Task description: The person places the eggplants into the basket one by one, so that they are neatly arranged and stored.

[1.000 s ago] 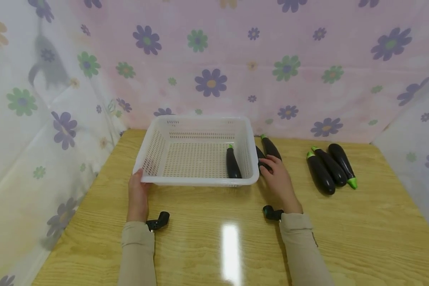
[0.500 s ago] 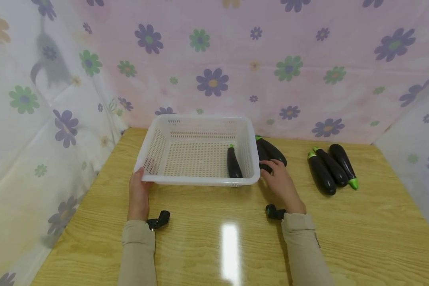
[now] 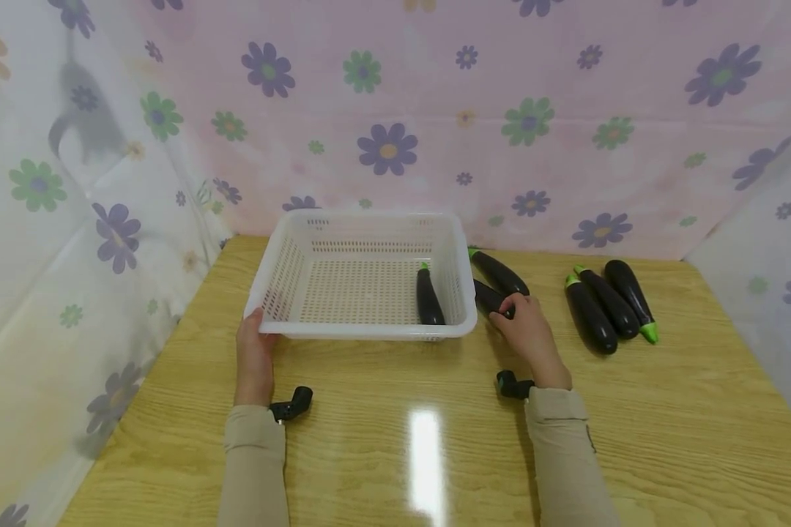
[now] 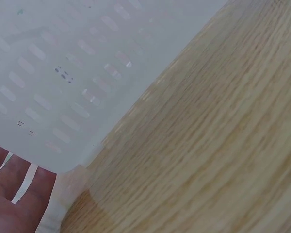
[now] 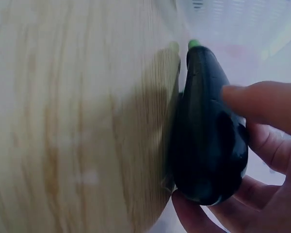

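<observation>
A glossy wooden table (image 3: 395, 439) stands against pink flower-printed sheeting (image 3: 435, 110). The left hand (image 3: 255, 351) grips the near left corner of the white perforated plastic basket (image 3: 362, 333), thumb on its rim. Inside the basket, against its right wall, lies one dark purple eggplant (image 3: 429, 296). Just right of the basket, the right hand (image 3: 526, 333) curls its fingers and thumb around the blunt end of a second eggplant (image 3: 490, 296), another eggplant (image 3: 499, 271) just behind it. Farther right of the basket lie three more eggplants (image 3: 609, 300) side by side.
</observation>
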Motion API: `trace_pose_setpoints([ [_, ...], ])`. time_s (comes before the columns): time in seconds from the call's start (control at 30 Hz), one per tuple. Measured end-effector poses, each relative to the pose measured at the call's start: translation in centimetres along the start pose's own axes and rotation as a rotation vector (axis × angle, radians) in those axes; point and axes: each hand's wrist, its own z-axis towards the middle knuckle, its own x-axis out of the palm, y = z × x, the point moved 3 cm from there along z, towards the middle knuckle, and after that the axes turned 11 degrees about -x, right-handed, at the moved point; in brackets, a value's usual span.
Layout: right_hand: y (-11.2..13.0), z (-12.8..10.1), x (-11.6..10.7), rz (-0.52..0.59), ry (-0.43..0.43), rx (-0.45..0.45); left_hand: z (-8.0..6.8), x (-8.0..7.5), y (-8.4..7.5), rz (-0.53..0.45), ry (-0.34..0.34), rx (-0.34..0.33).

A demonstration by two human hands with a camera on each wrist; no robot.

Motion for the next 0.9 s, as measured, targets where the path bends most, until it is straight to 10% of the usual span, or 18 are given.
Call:
trace_pose_setpoints([
  [0.9,-2.0,-0.6,-2.9,0.207,-0.153,0.097,-0.1,-0.1,0.2,0.044,-0.001,-0.003],
])
